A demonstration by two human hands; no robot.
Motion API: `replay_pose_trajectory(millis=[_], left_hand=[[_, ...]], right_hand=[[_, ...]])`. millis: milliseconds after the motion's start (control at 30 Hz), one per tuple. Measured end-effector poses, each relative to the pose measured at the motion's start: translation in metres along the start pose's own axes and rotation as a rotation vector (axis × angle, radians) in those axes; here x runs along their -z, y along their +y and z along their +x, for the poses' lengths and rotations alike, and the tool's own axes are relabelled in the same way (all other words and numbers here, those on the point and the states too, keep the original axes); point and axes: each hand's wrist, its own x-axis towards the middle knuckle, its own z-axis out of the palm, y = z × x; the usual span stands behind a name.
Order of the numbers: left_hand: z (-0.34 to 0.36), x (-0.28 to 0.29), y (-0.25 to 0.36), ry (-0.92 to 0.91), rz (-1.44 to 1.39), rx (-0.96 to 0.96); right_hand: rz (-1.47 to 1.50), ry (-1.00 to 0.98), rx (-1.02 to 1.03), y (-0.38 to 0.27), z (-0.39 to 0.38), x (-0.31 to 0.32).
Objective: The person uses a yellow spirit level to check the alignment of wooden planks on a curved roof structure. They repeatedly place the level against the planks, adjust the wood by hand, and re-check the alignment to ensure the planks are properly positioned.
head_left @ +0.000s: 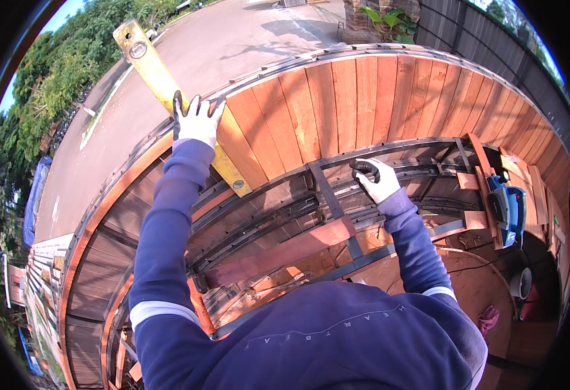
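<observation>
My left hand (197, 120), in a white and black glove, is pressed with spread fingers on a long yellow spirit level (161, 81) that lies slanted across the red-brown wooden boards (337, 104) of a curved deck. My right hand (376, 179), also gloved, is curled around a black metal frame rail (415, 153) at the edge of the laid boards. A loose reddish plank (278, 250) lies across the open frame below my hands.
A blue power tool (507, 207) rests on short board offcuts at the right. Bare black steel framing (259, 221) shows gaps below. A paved road (233, 39) runs beyond the deck, a dark fence (493, 39) at upper right, and bushes at left.
</observation>
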Motion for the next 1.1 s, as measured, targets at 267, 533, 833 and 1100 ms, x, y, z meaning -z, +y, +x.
replay_pose_trajectory(millis=[267, 533, 833, 1100], left_hand=[[-0.001, -0.005, -0.001, -0.039, 0.051, 0.003], [-0.001, 0.005, 0.000, -0.078, -0.024, 0.007], [-0.005, 0.002, 0.000, -0.027, -0.045, 0.016], [-0.009, 0.012, 0.001, -0.064, -0.081, 0.027]], right_hand=[[-0.291, -0.315, -0.203, 0.083, -0.150, -0.021], [-0.602, -0.554, -0.148, 0.069, -0.157, -0.020], [-0.586, -0.633, -0.193, 0.065, -0.150, -0.019], [-0.590, -0.599, -0.156, 0.068, -0.152, -0.019]])
